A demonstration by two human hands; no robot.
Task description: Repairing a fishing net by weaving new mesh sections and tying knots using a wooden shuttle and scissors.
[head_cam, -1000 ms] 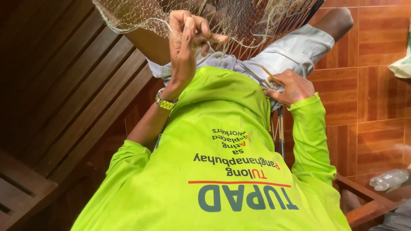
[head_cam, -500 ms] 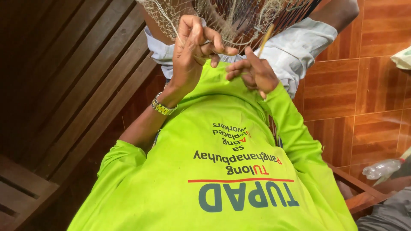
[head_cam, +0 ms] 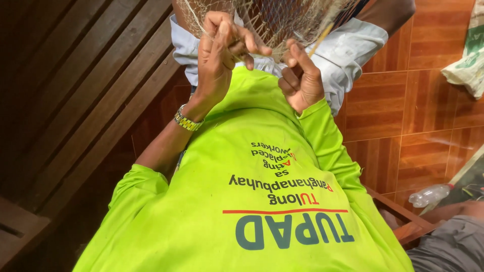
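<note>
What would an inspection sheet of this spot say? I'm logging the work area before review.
Surface: red-brown tiled floor; dark wooden slats at left.
Job's things: pale mesh net hanging above; thin yellow stick in it.
Clutter: clear plastic bottle on floor; printed sack at right.
Grippers: left hand pinches the net; right hand curled at the mesh, grip unclear.
Cables: nothing seen.
Surroundings: bright green shirt; wristwatch on left wrist; wooden furniture edge.
</note>
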